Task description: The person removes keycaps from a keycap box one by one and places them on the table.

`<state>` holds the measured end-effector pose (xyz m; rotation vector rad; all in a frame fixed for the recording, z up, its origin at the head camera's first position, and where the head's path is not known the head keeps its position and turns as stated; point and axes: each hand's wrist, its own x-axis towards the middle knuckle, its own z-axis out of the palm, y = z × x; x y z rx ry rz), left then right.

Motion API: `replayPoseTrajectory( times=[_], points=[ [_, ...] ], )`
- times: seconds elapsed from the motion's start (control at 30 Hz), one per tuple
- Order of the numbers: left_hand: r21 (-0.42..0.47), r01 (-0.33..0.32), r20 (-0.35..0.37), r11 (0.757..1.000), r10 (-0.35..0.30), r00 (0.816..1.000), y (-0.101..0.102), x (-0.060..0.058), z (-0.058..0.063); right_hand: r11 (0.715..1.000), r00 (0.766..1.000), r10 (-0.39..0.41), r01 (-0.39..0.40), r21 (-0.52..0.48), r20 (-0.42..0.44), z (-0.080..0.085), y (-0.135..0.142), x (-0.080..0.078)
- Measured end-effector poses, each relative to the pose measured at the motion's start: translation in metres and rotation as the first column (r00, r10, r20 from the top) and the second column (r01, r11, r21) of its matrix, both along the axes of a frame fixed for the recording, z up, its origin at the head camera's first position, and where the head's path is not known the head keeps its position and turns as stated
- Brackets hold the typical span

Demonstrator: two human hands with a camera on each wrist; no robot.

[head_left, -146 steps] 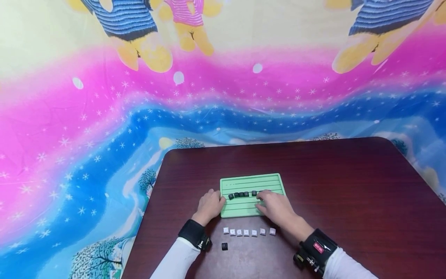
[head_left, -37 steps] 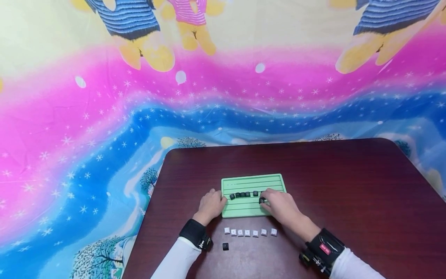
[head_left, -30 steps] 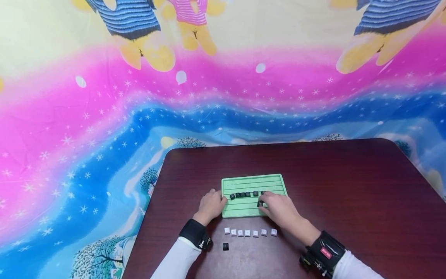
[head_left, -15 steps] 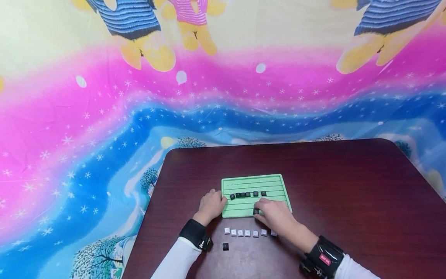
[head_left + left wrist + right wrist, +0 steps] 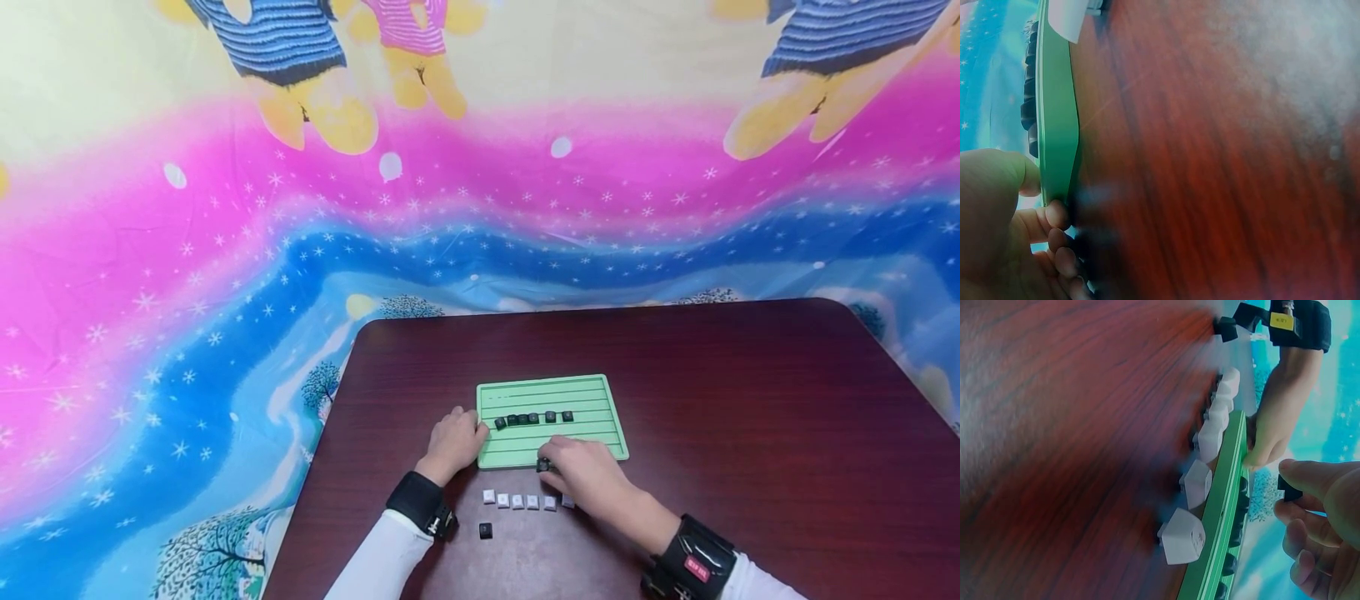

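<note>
Nearest, a lone black keycap (image 5: 485,530) lies on the dark table (image 5: 750,392). Beyond it sit six visible white keycaps (image 5: 532,502) in a line; the right arm hides whatever is further right. The right hand (image 5: 588,473) pinches a single black keycap (image 5: 1289,489) narrowly at the near edge of the green board (image 5: 517,455); it has just come from beside the row's right end, which seems to set it apart. The left hand (image 5: 453,437) pinches the board's left edge. Farther in, six black keycaps (image 5: 522,419) cross the board.
</note>
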<state>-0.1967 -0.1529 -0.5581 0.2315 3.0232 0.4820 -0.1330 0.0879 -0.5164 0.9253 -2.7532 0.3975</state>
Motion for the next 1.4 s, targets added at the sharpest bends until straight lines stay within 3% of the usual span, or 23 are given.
replayPoseTrajectory(
  times=[0.97, 1.4],
  points=[
    [0.002, 0.004, 0.011, 1.000, -0.004, 1.000, -0.001, 0.000, 0.000, 0.994, 0.995, 0.100, -0.099, -0.043, 0.012, -0.008, -0.024, 0.025],
    [-0.008, -0.005, 0.001, 1.000, 0.005, 1.000, 0.000, 0.001, 0.001, 0.989, 0.989, 0.145, -0.144, 0.018, -0.043, -0.016, -0.037, 0.039]
  ],
)
